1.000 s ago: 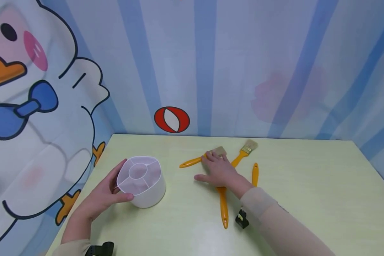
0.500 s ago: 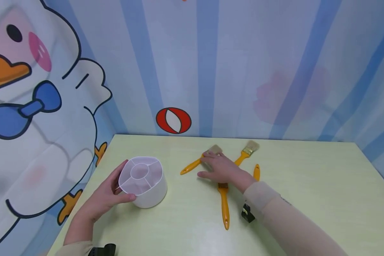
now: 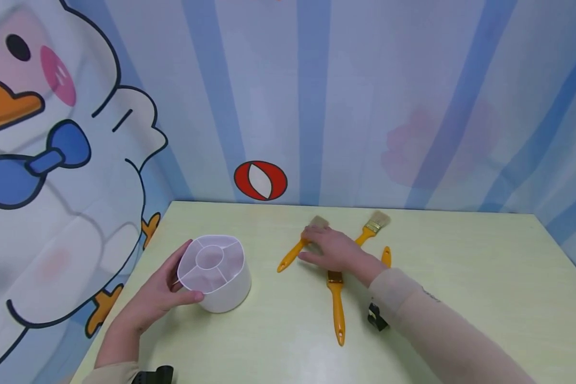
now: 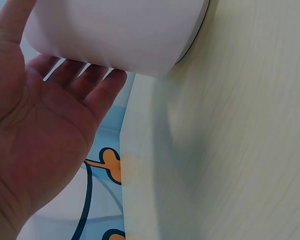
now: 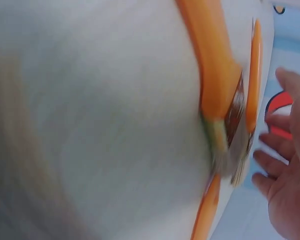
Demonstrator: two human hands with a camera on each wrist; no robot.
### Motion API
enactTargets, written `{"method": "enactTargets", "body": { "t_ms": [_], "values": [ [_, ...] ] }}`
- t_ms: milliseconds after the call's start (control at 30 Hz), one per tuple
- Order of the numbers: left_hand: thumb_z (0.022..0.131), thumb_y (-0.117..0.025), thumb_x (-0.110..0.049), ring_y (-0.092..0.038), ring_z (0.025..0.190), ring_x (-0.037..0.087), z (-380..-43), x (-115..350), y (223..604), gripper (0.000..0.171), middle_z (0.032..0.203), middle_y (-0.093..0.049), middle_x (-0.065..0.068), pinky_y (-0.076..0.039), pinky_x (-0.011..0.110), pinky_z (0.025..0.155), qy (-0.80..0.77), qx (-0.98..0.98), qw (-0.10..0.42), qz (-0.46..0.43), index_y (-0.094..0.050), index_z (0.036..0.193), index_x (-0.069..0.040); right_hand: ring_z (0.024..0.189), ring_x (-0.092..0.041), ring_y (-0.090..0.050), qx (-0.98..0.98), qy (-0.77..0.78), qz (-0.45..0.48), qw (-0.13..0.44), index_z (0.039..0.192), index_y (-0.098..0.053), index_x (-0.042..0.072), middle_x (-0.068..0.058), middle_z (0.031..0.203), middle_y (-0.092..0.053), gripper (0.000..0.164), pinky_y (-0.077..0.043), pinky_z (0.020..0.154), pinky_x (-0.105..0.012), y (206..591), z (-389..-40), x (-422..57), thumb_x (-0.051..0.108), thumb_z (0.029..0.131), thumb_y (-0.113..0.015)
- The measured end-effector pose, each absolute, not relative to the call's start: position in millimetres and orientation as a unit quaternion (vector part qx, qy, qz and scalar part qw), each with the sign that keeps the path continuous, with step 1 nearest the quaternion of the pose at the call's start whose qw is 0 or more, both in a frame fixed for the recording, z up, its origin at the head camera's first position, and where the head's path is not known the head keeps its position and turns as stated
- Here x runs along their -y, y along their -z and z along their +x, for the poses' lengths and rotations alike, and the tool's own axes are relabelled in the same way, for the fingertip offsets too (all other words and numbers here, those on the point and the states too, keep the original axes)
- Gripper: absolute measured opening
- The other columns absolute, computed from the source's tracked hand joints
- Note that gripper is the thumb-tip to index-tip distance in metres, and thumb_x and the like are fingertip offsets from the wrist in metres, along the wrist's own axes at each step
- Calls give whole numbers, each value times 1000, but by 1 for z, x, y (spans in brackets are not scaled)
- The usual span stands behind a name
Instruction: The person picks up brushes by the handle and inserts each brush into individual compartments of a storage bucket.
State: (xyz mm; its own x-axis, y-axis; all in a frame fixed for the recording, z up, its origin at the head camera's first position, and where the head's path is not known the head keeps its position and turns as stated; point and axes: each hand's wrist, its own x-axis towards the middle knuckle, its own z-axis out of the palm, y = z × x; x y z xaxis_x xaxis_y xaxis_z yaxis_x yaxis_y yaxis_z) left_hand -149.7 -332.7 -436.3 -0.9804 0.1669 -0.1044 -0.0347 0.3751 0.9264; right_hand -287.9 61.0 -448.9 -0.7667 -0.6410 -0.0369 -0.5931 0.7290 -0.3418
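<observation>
Left hand (image 3: 158,289) clamped on side of white divided container (image 3: 231,288), at left of desk (image 3: 461,320). Right hand (image 3: 333,249), fingers apart, at orange-handled brush (image 3: 290,257); contact unclear. Other brushes (image 3: 337,309) nearby.

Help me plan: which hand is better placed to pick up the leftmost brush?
Probably the right hand: it is right at the brush, while the left hand holds the container.

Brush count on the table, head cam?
4 visible: left brush at the right hand; far brush beyond it; near brush, handle toward the wearer; right brush, only handle showing beside the sleeve. More may be hidden beneath.
</observation>
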Motion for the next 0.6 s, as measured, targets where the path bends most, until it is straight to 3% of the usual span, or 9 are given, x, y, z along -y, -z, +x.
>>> {"method": "enactTargets", "body": {
  "t_ms": [167,367,600],
  "values": [
    [93,-86,-20,-25,159,43,-150,333,436,109,177,-20,12,-43,14,107,-557,-824,92,42,-13,173,-22,149,-40,-46,-948,117,-290,59,153,-52,-4,-24,159,-50,75,-35,127,-54,453,-283,-44,52,105,-65],
    [93,-86,-19,-25,158,42,-150,333,438,109,177,-20,12,-43,12,105,-562,-821,94,44,-12,173,-21,141,-39,-50,-961,83,-262,44,144,-57,-7,-24,150,-54,77,-32,128,-57,457,-280,-30,59,104,-62],
    [93,-87,-20,-25,159,42,-151,333,437,110,177,-20,12,-43,13,105,-555,-825,96,41,-11,174,-23,153,-38,-42,-958,91,-262,70,150,-53,-6,-24,162,-47,78,-27,130,-56,454,-280,-29,56,104,-64]
  ]
}}
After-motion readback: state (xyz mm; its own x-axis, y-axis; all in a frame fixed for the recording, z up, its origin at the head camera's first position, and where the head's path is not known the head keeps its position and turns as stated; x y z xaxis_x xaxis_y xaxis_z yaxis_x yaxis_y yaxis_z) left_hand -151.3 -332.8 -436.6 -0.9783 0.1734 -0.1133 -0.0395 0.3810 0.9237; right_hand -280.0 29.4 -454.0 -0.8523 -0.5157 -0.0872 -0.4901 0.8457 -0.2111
